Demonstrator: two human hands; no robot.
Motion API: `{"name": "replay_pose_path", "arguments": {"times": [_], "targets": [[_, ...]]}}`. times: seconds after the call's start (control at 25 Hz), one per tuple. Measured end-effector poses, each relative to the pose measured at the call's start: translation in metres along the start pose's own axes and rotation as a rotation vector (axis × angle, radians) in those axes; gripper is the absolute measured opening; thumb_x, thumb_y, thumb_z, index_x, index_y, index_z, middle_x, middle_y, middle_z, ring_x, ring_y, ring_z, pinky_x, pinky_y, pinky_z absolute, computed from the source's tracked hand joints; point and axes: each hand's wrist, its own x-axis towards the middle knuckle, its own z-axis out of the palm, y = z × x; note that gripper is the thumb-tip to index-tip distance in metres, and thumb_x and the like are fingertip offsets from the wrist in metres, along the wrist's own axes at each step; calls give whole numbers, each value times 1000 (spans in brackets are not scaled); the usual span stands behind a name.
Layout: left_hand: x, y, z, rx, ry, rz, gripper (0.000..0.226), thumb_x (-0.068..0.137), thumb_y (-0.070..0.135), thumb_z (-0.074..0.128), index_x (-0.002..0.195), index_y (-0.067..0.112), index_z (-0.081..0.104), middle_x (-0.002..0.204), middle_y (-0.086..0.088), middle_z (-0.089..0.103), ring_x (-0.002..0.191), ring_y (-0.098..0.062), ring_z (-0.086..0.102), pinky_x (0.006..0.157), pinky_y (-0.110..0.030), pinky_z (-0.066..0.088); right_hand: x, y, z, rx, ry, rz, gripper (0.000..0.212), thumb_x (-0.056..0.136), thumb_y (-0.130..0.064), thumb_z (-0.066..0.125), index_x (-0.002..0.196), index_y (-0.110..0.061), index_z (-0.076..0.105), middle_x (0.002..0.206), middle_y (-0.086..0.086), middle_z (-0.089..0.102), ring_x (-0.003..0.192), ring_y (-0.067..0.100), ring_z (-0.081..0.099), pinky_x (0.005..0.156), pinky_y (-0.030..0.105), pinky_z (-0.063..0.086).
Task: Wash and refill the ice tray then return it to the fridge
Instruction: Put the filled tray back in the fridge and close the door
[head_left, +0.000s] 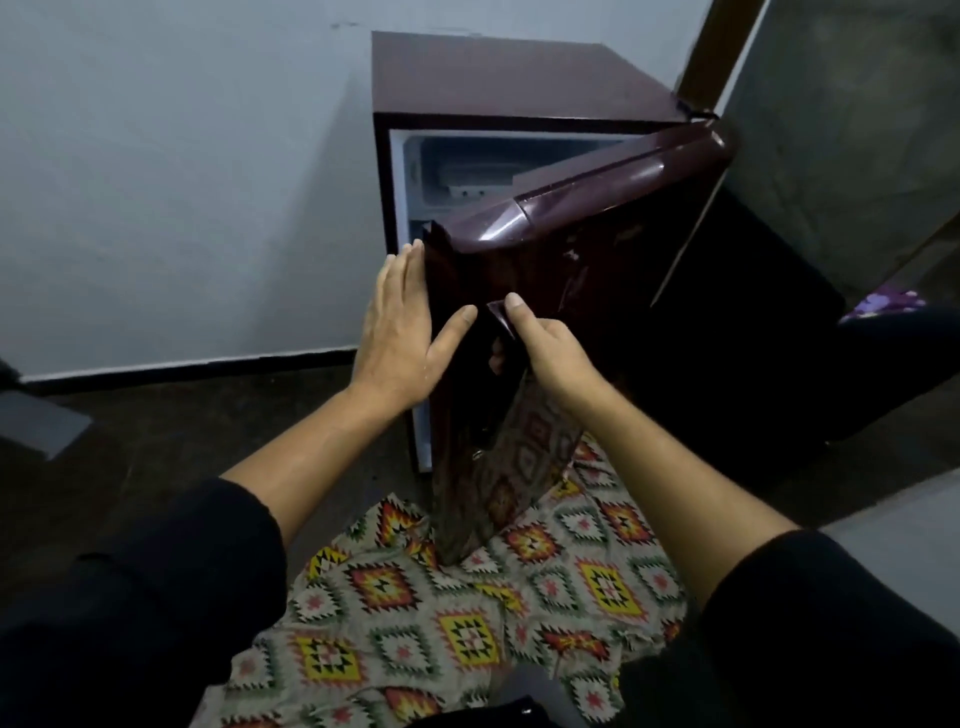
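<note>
Fridge (519, 78), small and dark maroon, stands against the pale wall (156, 182) with its door (597, 176) swung partly open towards the person. Through the gap above the door's top edge the fridge's upper compartment (493, 150) shows, white-walled and dim. On its floor lies a pale, flat piece (465, 190). It is too small and shadowed to tell whether this is the ice tray or part of the compartment itself. The rest of the fridge's inside is hidden behind the door. The left hand (400, 332) is at the door's free edge, palm flat against it. Its fingers are straight and held together, pointing up, and the thumb is spread out towards the other hand. The right hand (550, 353) grips the handle (501, 338) on the door's front face, thumb pressed on top and the other fingers curled down into the dark recess. Both forearms are bare below black sleeves (130, 597). A cloth (467, 623) with a bright diamond pattern lies on the dark floor (156, 441) in front of the fridge, running under the door's lower corner. The glossy lower part of the door mirrors that pattern.
</note>
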Motion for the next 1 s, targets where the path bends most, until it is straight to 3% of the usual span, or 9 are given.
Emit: {"name": "replay_pose_path", "arguments": {"times": [0.28, 0.56, 0.76, 1.0], "targets": [[70, -49, -8, 246, 31, -132, 94, 100, 70, 28, 167, 10, 1, 176, -11, 2, 162, -27, -2, 130, -54, 12, 74, -8, 59, -115, 86, -54, 56, 102, -65, 44, 82, -24, 75, 79, -3, 77, 77, 11, 74, 76, 34, 61], [130, -85, -16, 372, 38, -243, 100, 98, 75, 32, 167, 7, 2, 175, -15, 4, 162, -30, 1, 130, -50, 7, 135, -21, 92, -187, 133, -79, 67, 103, -68, 34, 81, -17, 72, 75, 1, 73, 70, 17, 72, 69, 38, 61], [166, -106, -18, 418, 3, -249, 100, 99, 74, 31, 167, 7, 0, 175, -15, 3, 162, -30, 0, 130, -49, 6, 171, -26, 109, -258, 170, -57, 72, 102, -71, 29, 87, -15, 72, 77, -2, 72, 71, 14, 70, 64, 32, 55], [196, -128, -12, 440, -39, -189, 97, 99, 74, 23, 166, 7, 2, 175, -15, 8, 162, -29, 2, 131, -49, 7, 196, -32, 122, -253, 244, -43, 70, 103, -69, 30, 78, -16, 69, 74, 0, 72, 68, 16, 70, 65, 35, 57]]}}
